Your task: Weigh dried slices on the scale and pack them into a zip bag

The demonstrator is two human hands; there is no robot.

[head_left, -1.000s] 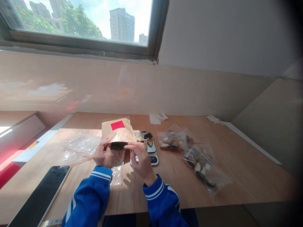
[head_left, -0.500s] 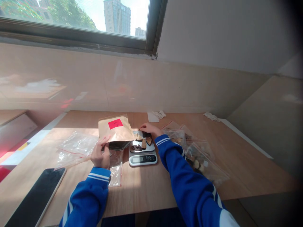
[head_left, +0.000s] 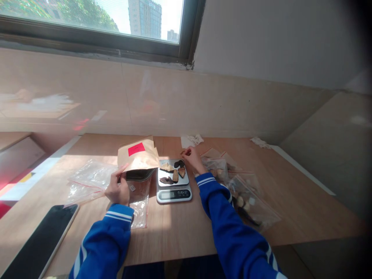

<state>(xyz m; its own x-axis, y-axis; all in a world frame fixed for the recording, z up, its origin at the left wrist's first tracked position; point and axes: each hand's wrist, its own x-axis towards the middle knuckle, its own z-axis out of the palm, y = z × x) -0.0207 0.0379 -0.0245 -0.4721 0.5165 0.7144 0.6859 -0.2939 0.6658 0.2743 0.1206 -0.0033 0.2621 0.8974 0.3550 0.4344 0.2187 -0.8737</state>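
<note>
My left hand [head_left: 117, 188] grips the lower edge of a brown paper pouch [head_left: 148, 157] with a red label; its dark mouth faces me, tilted down toward the scale. Just right of it stands a small digital kitchen scale [head_left: 174, 195]. Several dried brown slices [head_left: 175, 176], some pale and some dark, lie spread on its plate. My right hand [head_left: 194, 159] hovers beside the scale's far right corner, fingers pinched on a small brown piece [head_left: 183, 153], which is too small to identify. The scale's reading is not legible.
Clear zip bags holding brown slices [head_left: 247, 201] lie at the right. Flat clear plastic bags [head_left: 93, 176] rest at the left, with another [head_left: 139, 211] under the pouch. A black phone [head_left: 40, 240] lies front left. Crumpled white paper [head_left: 193, 140] is near the wall.
My left hand has drawn the pouch left, off the scale's plate. My right hand has moved right from above the plate, so the slices show more fully.
</note>
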